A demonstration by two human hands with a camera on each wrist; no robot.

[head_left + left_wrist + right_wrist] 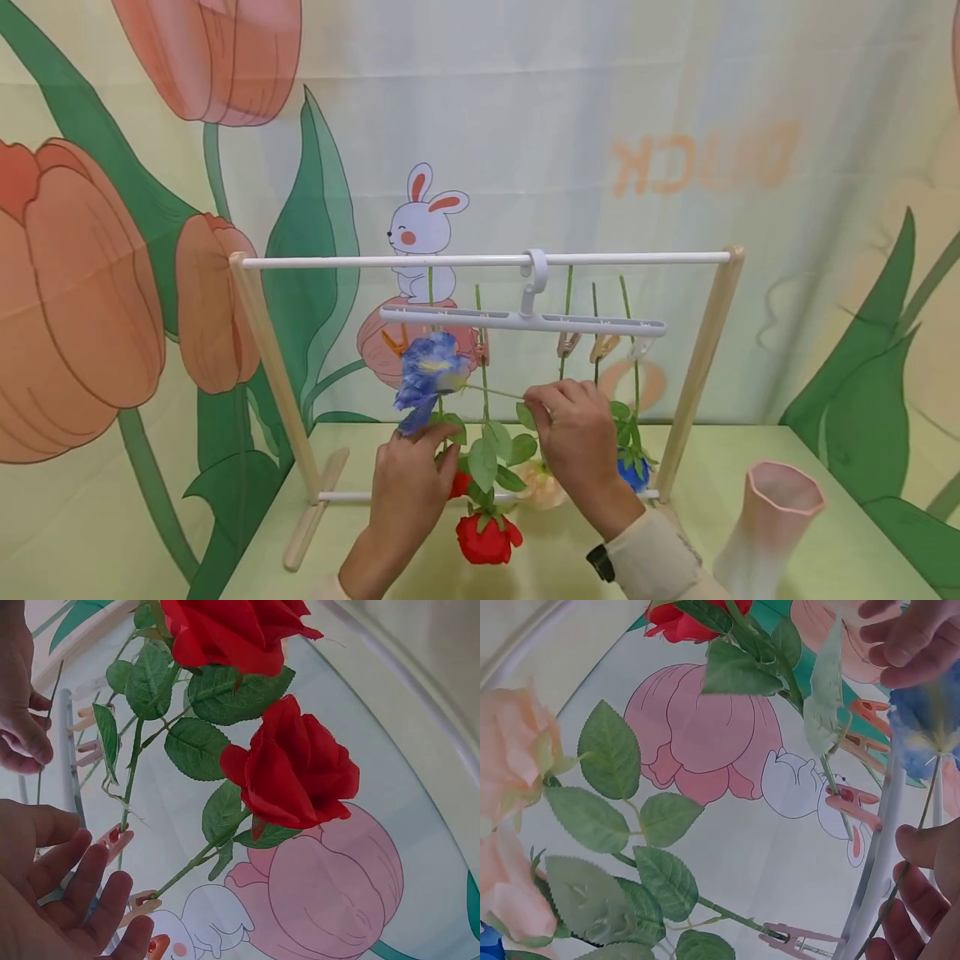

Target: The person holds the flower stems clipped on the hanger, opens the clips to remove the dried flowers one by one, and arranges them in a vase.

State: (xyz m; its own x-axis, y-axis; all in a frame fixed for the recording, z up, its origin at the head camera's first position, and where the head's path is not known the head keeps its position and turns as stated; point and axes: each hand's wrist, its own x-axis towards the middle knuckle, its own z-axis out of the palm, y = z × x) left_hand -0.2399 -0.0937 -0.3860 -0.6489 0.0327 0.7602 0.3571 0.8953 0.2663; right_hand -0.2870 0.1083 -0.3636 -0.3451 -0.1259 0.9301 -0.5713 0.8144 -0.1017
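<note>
My right hand [577, 433] pinches the thin stem [495, 392] of a blue artificial flower [431, 371]. The flower lies sideways in front of a white clip hanger [480, 318], bloom to the left. Just under the bloom is my left hand [412, 471], its fingers loosely bent and right at the lower petals; the left wrist view has nothing gripped in them. Stems hang bloom-down from the hanger's clips. Among them are a red rose [486, 537], a second red rose [300, 769], peach flowers [517, 750] and a blue rose [633, 473]. An orange clip [393, 342] sits at the hanger's left end.
The hanger hooks over the white top bar [375, 262] of a rack with wooden legs [701, 375]. A pink and white vase [772, 517] stands on the pale green table [255, 550] at the right. Behind the rack hangs a printed curtain [525, 142].
</note>
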